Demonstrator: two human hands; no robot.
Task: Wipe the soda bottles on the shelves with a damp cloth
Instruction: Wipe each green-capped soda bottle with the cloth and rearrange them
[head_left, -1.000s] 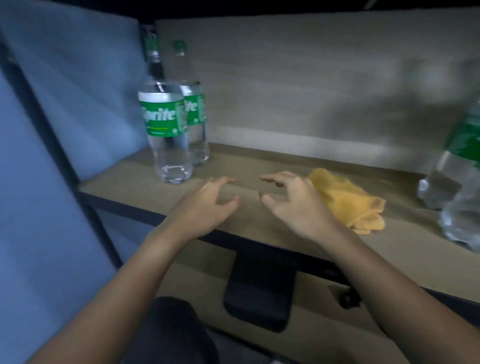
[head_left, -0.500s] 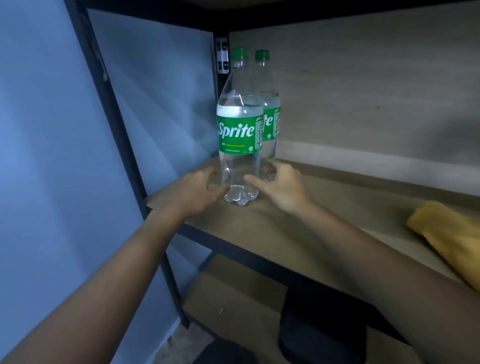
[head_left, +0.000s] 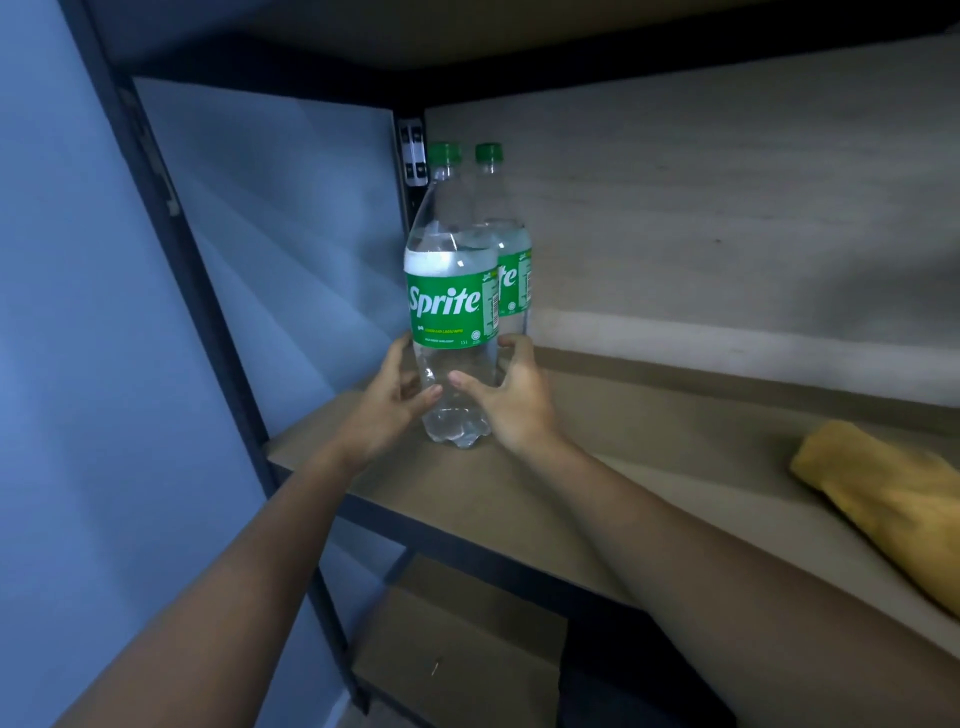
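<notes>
A clear Sprite bottle (head_left: 451, 306) with a green label and green cap stands upright near the left end of the wooden shelf (head_left: 613, 467). A second Sprite bottle (head_left: 511, 270) stands right behind it, partly hidden. My left hand (head_left: 387, 402) curls round the front bottle's lower left side. My right hand (head_left: 511, 397) wraps round its lower right side, thumb across the front. The yellow cloth (head_left: 893, 499) lies bunched on the shelf at the far right, well apart from both hands.
A black metal upright (head_left: 197, 332) frames the shelf's left side against a blue wall. A wooden back panel (head_left: 727, 218) closes the rear. A shelf board runs overhead. A lower shelf (head_left: 457, 654) shows below.
Both hands have risen from the bottle's base and closed round its lower body. The view has moved closer and slightly left.
</notes>
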